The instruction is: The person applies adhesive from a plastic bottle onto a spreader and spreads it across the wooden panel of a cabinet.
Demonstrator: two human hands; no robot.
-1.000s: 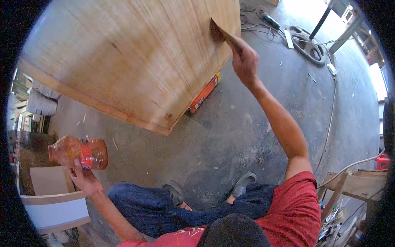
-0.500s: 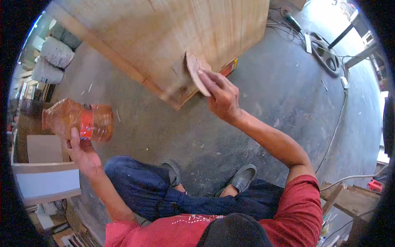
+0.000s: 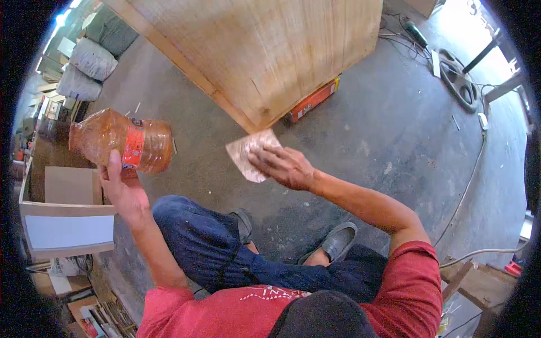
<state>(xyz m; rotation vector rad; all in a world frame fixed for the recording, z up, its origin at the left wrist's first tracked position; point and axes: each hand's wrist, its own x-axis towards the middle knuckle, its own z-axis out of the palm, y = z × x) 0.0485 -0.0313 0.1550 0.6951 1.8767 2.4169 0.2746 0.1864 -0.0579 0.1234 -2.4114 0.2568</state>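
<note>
My left hand (image 3: 127, 194) grips an orange-tinted clear plastic bottle (image 3: 155, 145) with a red label, tilted on its side, its narrower end pointing left. My right hand (image 3: 287, 167) holds a flat, pale brown pad (image 3: 245, 155) with fingers spread over it; its exact material I cannot make out. The pad is just below the near corner of a large wooden panel (image 3: 265, 50); whether they touch I cannot tell. Light and darker grain streaks run across the panel's face.
A red box (image 3: 313, 102) sits under the panel's right edge. On the grey floor at upper right lie a green power tool (image 3: 415, 32), cables and a dark wheel-like base (image 3: 457, 84). White sacks (image 3: 93, 59) stand at far left, above a wooden frame (image 3: 67, 209).
My right hand has moved the pad from the panel's face down and left past its near corner. The bottle in my left hand has shifted slightly up and right in view.
</note>
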